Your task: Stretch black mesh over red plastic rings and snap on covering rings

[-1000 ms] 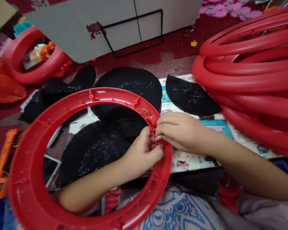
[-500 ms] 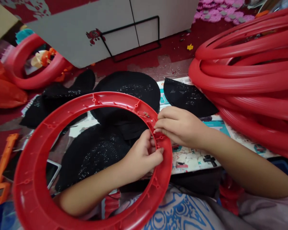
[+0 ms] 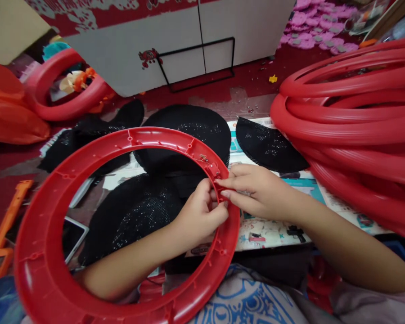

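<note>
A large red plastic ring (image 3: 43, 211) rests on my lap, its ribbed inner side facing up. My left arm passes through the ring's opening, and my left hand (image 3: 197, 216) grips the ring's right rim from inside. My right hand (image 3: 256, 189) meets it from outside, fingers pinched on the same spot of the rim, where a small metal part (image 3: 204, 157) sits a little above. What the fingertips press is too small to make out.
A tall stack of red rings (image 3: 351, 126) fills the right side. Black mesh discs (image 3: 270, 139) lie on printed paper ahead. Another red ring (image 3: 65, 96) and an orange bag (image 3: 10, 117) sit far left, an orange plastic piece (image 3: 6, 225) near left, white cabinet behind.
Both hands stay at the same spot on the rim. My right fingers have shifted slightly and stretched along the rim. The view has tilted up a little.
</note>
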A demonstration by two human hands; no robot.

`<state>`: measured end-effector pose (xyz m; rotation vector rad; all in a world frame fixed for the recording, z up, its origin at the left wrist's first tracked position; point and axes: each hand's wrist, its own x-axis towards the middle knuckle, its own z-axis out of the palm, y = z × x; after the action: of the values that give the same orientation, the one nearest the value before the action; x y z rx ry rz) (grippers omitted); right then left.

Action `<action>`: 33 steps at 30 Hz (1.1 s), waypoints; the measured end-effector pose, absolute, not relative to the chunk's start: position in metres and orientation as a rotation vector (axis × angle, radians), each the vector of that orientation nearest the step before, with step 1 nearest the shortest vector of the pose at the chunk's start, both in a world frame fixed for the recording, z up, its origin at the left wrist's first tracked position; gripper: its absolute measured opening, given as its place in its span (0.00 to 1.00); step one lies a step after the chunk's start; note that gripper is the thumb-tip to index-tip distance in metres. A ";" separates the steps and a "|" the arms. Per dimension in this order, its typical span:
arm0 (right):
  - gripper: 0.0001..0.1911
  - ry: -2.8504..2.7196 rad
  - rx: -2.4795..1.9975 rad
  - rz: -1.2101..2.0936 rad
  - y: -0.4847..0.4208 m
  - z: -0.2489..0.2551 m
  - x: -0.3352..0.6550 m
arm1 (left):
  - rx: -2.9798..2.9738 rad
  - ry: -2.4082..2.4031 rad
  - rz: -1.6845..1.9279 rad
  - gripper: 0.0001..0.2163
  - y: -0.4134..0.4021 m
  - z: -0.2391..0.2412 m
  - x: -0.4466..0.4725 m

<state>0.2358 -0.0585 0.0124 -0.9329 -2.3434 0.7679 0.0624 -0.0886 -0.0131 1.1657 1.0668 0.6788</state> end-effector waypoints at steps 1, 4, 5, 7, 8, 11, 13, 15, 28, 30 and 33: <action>0.13 -2.344 -0.942 0.819 -0.059 0.014 0.236 | 1.202 1.076 0.677 0.15 -0.088 -0.015 0.062; 0.13 -2.316 -1.001 1.019 -0.061 0.018 0.236 | 1.307 1.113 0.687 0.13 -0.089 -0.019 0.060; 0.13 -2.291 -1.029 1.110 -0.061 0.019 0.236 | 1.339 1.119 0.695 0.13 -0.089 -0.020 0.059; 0.14 -2.195 -1.066 1.325 -0.063 0.020 0.237 | 1.395 1.112 0.703 0.13 -0.090 -0.022 0.058; 0.14 -2.120 -1.067 1.445 -0.064 0.020 0.238 | 1.420 1.103 0.700 0.13 -0.090 -0.023 0.058; 0.13 -1.865 -1.022 1.726 -0.067 0.019 0.238 | 1.481 1.084 0.703 0.13 -0.090 -0.023 0.058; 0.13 -1.742 -0.999 1.785 -0.067 0.019 0.237 | 1.493 1.074 0.725 0.13 -0.089 -0.022 0.058; 0.13 -1.704 -1.023 1.711 -0.067 0.019 0.237 | 1.469 1.038 0.754 0.14 -0.087 -0.020 0.058; 0.25 -1.269 -0.998 1.684 -0.058 -0.002 0.228 | 2.027 0.815 0.699 0.26 -0.075 -0.024 0.047; 0.25 -1.179 -1.025 1.645 -0.060 0.002 0.226 | 2.199 0.743 0.731 0.23 -0.072 -0.024 0.047; 0.26 -0.968 -1.062 1.587 -0.058 0.008 0.229 | 2.380 0.683 0.761 0.18 -0.069 -0.023 0.050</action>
<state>0.2289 -0.0577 0.0079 -1.0616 -0.9685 1.5868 0.0500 -0.0687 -0.0234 2.3803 0.6831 0.7612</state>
